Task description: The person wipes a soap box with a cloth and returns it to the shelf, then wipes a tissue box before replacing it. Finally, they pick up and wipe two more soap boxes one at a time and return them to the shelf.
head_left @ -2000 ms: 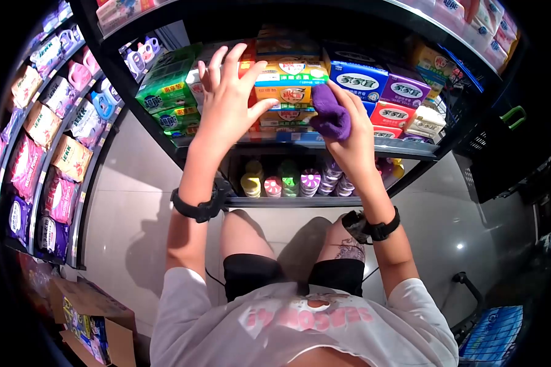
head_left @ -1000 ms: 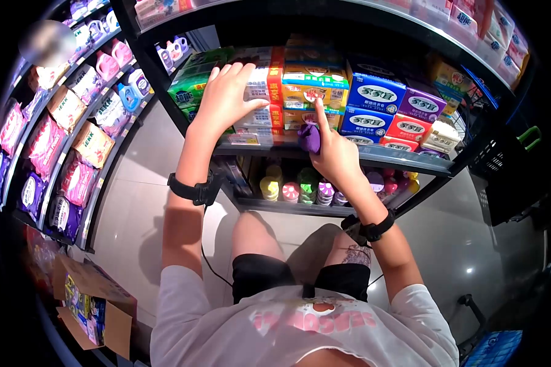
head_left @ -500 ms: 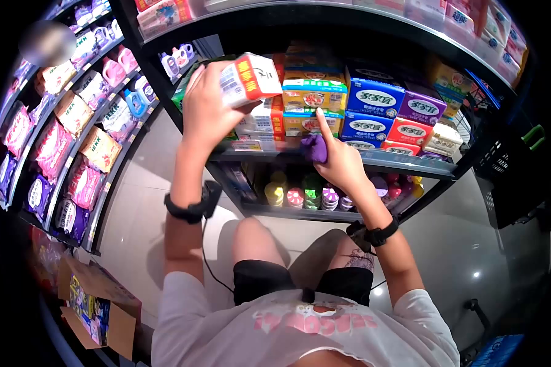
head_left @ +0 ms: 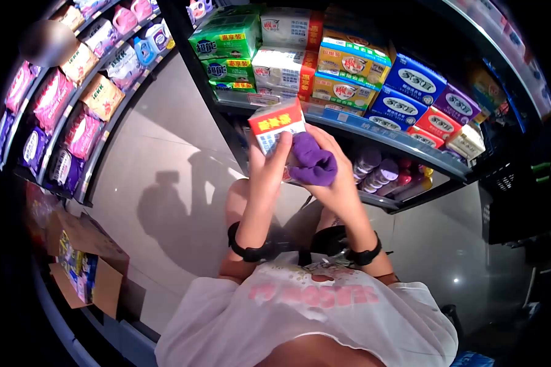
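Low in front of the shelf, my left hand point(head_left: 264, 171) is closed round a white soap pack point(head_left: 267, 139) with a red-orange end, its thumb across the near side. My right hand point(head_left: 338, 186) grips a bunched purple cloth point(head_left: 315, 164), which lies against the pack's right side. Some right fingers reach behind the pack and are partly hidden. Similar white-and-orange packs point(head_left: 281, 67) are stacked on the shelf just beyond, beside yellow packs point(head_left: 348, 90).
Green packs point(head_left: 223, 40) and blue packs point(head_left: 401, 107) stand on the same shelf point(head_left: 379, 131). Purple-capped bottles point(head_left: 379, 174) sit underneath. Detergent bags point(head_left: 82, 134) fill a rack at left. An open cardboard box point(head_left: 110, 287) is at lower left.
My left hand has brought the pack down and toward me from above the shelf. My right hand, earlier pointing at the yellow packs, now presses the cloth to the pack. The view has shifted.
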A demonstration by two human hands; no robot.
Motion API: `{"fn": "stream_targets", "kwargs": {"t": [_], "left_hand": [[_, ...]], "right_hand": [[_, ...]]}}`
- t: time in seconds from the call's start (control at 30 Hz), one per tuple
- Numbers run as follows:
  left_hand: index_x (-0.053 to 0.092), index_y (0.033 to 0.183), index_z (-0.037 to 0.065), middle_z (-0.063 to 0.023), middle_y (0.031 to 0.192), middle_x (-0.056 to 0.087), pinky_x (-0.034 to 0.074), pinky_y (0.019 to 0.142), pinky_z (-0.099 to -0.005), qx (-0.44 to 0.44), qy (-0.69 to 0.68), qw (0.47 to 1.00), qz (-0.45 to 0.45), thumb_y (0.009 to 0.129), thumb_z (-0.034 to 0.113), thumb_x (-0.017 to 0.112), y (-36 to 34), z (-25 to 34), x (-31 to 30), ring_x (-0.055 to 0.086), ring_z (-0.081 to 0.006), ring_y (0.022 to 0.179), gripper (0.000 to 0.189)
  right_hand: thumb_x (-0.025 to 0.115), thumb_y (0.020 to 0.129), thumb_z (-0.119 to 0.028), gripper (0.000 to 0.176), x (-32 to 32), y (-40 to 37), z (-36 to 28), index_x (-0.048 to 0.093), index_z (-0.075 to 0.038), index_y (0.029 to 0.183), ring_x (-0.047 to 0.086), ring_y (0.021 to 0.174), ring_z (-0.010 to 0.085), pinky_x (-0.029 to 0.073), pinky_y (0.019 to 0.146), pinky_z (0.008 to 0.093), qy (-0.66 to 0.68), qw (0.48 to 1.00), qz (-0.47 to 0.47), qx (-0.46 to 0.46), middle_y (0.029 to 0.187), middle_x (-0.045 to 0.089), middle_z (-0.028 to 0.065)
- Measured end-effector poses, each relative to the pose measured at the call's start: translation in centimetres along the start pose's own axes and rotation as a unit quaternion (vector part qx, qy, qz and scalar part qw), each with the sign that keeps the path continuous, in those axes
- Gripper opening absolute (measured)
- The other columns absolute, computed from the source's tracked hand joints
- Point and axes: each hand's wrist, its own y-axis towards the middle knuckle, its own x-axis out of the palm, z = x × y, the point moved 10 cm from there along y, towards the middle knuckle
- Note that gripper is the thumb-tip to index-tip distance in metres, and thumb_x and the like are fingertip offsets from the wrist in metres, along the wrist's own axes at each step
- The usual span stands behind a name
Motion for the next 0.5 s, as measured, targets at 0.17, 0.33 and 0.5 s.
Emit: {"fn": "stream_targets", "kwargs": {"t": [0.17, 0.33, 0.5], "left_hand": [[0.040, 0.125, 0.003, -0.0131, 0.116, 0.054, 0.045, 0.087, -0.0325, -0.058, 0.031, 0.995, -0.081, 0.095, 0.042, 0.028, -0.3, -0.8, -1.1, 0.054, -0.0207, 0.104, 0.051], [0.035, 0.131, 0.004, -0.0136, 0.123, 0.049, 0.041, 0.092, -0.0382, -0.140, -0.130, 0.981, -0.031, 0.090, 0.045, 0.038, -2.5, -4.8, -0.6, 0.050, -0.0239, 0.111, 0.058], [0.033, 0.133, 0.005, -0.0118, 0.131, 0.043, 0.034, 0.097, -0.0435, -0.184, -0.383, 0.887, -0.182, 0.089, 0.045, 0.042, -3.0, -5.2, 3.8, 0.043, -0.0288, 0.118, 0.060]], "right_hand": [[0.069, 0.067, -0.003, 0.058, 0.1, -0.5, 4.3, 0.045, 0.007, 0.120, 0.049, 0.106, 0.0146, 0.037, 0.092, 0.0282, 0.259, 0.957, 0.018, 0.127, 0.118, 0.052, 0.0117], [0.069, 0.067, -0.002, 0.059, -0.9, -2.1, 4.7, 0.044, 0.006, 0.119, 0.047, 0.108, 0.0164, 0.037, 0.092, 0.0286, 0.309, 0.936, 0.080, 0.148, 0.118, 0.050, 0.0119], [0.068, 0.069, -0.001, 0.055, -2.9, -3.2, 5.5, 0.033, -0.001, 0.112, 0.050, 0.099, 0.0156, 0.040, 0.088, 0.0290, 0.272, 0.938, 0.158, 0.147, 0.109, 0.047, 0.0093]]}}
